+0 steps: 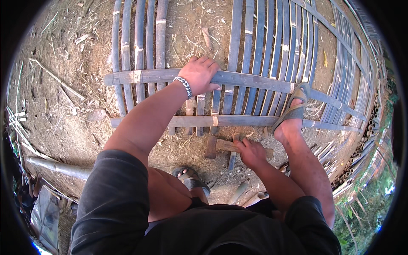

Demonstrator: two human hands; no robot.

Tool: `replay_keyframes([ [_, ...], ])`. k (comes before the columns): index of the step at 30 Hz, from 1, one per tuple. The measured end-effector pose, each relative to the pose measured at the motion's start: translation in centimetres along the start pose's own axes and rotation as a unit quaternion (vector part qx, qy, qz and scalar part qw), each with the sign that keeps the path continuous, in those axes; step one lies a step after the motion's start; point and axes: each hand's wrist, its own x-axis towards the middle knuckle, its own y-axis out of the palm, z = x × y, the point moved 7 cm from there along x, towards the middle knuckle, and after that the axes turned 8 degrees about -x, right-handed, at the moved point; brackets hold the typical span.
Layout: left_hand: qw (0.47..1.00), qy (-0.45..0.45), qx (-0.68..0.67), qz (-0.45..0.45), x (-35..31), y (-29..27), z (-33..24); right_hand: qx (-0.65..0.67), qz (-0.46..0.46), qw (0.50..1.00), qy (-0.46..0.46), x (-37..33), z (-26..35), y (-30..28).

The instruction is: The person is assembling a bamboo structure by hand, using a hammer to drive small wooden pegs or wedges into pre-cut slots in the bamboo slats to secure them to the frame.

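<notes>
My left hand (199, 75), a chain bracelet at its wrist, is closed over the upper bamboo crosspiece (250, 80) of a slatted bamboo frame. Slats run away from me beneath that crosspiece, with a wide gap in the middle where my hand is. Below the lower crosspiece (242, 121), my right hand (253, 154) is closed around the wooden handle of a hatchet (223, 145). Its dark head points left, just above the ground. A short bamboo slat end (232, 160) shows beside my right fingers, partly hidden by the handle.
My sandalled right foot (295, 104) presses on the frame at the right; the left sandal (192, 178) stands on the soil. More bamboo slatting (346, 63) lies at the right, near stacked bamboo poles (367, 136). A thick bamboo pole (59, 166) and thin sticks lie at the left.
</notes>
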Motion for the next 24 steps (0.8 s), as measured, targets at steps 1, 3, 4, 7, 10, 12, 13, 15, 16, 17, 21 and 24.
replay_keyframes([
  [1, 1.000, 0.000, 0.000, -0.001, 0.0, 0.0, 0.0, 0.001, -0.004, 1.000, 0.006, -0.1, 0.0, 0.1],
  [3, 1.000, 0.000, 0.001, -0.004, 0.0, 0.1, 0.1, 0.003, -0.012, 1.000, 0.017, -0.1, -0.2, 0.1],
  [4, 1.000, 0.003, 0.003, -0.006, 0.0, 0.1, 0.1, -0.002, 0.005, 1.000, 0.012, 0.0, -0.1, 0.3],
  [7, 1.000, 0.007, 0.007, -0.010, -0.1, 0.2, 0.0, -0.003, 0.030, 1.000, 0.009, 0.3, -0.1, 0.9],
  [10, 1.000, 0.009, 0.006, -0.007, -0.1, 0.2, 0.1, 0.006, 0.009, 1.000, 0.026, 0.2, -0.4, 1.4],
  [12, 1.000, 0.008, 0.001, -0.002, 0.0, 0.1, 0.1, -0.003, 0.003, 1.000, 0.019, -0.1, -0.3, 1.5],
  [13, 1.000, 0.009, 0.001, -0.004, 0.0, 0.2, 0.1, -0.002, 0.013, 1.000, 0.028, -0.1, -0.5, 1.7],
  [15, 1.000, 0.010, 0.000, -0.010, -0.1, 0.2, 0.1, -0.001, 0.032, 0.999, 0.041, 0.1, -0.8, 1.6],
  [16, 1.000, 0.007, -0.003, -0.009, -0.1, 0.2, 0.2, 0.004, 0.026, 0.999, 0.036, 0.2, -0.7, 1.5],
  [17, 1.000, 0.007, -0.006, -0.010, -0.1, 0.1, 0.1, 0.008, 0.020, 0.999, 0.033, 0.2, -0.8, 1.3],
  [21, 1.000, 0.003, -0.006, 0.010, 0.1, 0.0, -0.1, 0.010, 0.037, 0.999, 0.021, 0.1, -0.7, 1.0],
  [24, 1.000, 0.002, -0.009, 0.013, 0.0, -0.1, -0.1, 0.045, -0.029, 0.998, 0.016, -0.4, -0.8, 0.8],
])
